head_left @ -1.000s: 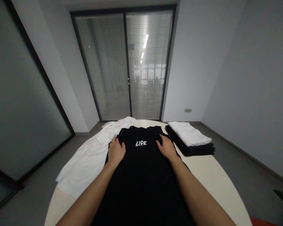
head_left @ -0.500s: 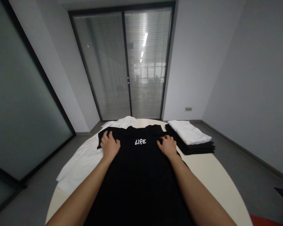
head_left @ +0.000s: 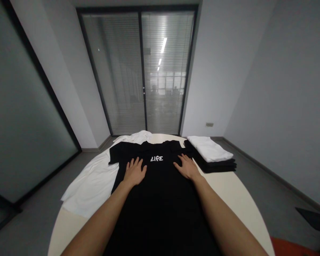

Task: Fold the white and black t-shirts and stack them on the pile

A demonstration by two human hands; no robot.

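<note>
A black T-shirt point(head_left: 160, 199) with white lettering lies spread over the table, its collar end at the far side. My left hand point(head_left: 134, 171) rests flat on the shirt left of the lettering, fingers spread. On the other side of the lettering, my right hand point(head_left: 187, 166) lies on the shirt with its fingers apart. Neither hand grips the fabric. The shirt's left sleeve lies over part of a white cloth pile.
White garments point(head_left: 92, 185) lie loosely along the left of the round table point(head_left: 237, 199). A folded white garment point(head_left: 210, 148) tops a stack of folded black ones point(head_left: 221, 166) at the right. Something red shows at the lower right.
My left hand has moved right and nearer, off the sleeve area onto the shirt's chest, its fingers now flatter. My right hand has shifted slightly left. The left sleeve lies flatter.
</note>
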